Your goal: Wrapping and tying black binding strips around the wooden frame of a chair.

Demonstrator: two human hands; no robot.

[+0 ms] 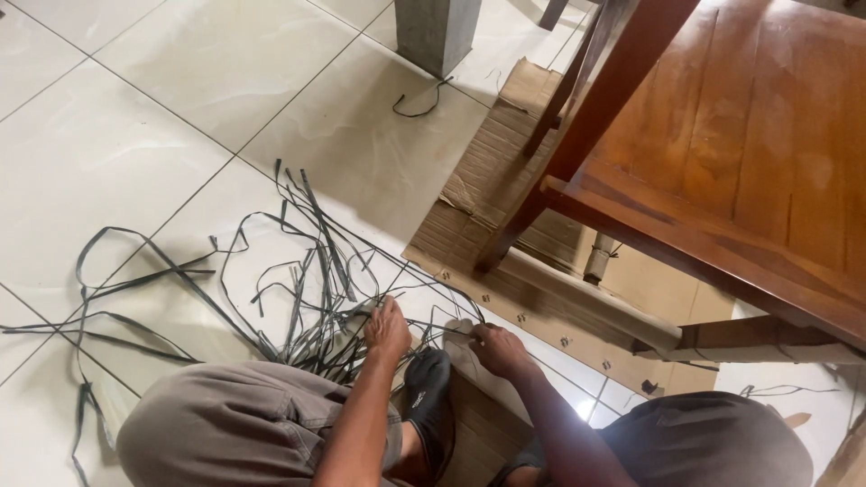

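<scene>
A tangle of thin dark strips (pixel 298 280) lies spread over the white tiled floor. My left hand (pixel 388 326) rests at the near end of the tangle, fingers closed on strips where they bunch together. My right hand (pixel 496 347) is close beside it, pinching a thin strip that runs toward the left hand. Both hands work just above my black shoe (pixel 426 390), between my bent knees in grey trousers (pixel 234 424).
A wooden table (pixel 749 153) with slanted legs stands at the right over flattened cardboard (pixel 505 180). A grey pillar base (pixel 436 32) stands at the top. One loose strip (pixel 417 104) lies near it. Open tiles stretch to the left.
</scene>
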